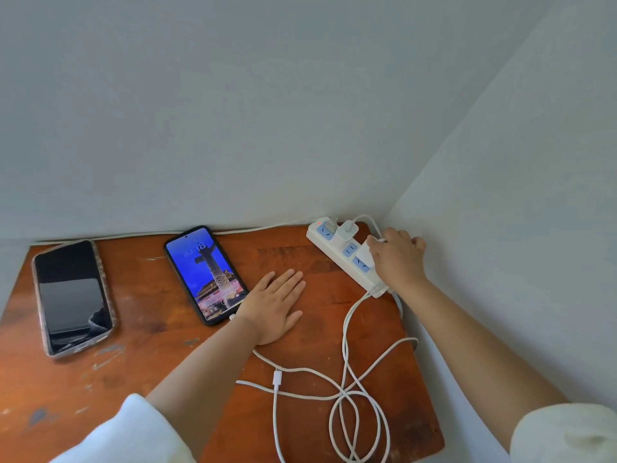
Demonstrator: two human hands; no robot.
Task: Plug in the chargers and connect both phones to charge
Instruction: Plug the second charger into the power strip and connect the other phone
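Observation:
Two phones lie on the brown wooden table (150, 355). The left phone (71, 295) has a dark screen. The middle phone (205, 274) is lit blue, with a white cable plugged into its near end. My left hand (275, 304) lies flat and open on the table beside it. A white power strip (347, 259) with blue sockets sits at the back right. One white charger (346, 232) stands plugged in. My right hand (397, 255) grips a second white charger (364, 253) on the strip. A loose cable connector (277, 377) lies among coiled white cables (350, 396).
Pale walls meet in a corner just behind the power strip. The table's right edge runs close to the right wall. The strip's own cord runs along the back edge of the table.

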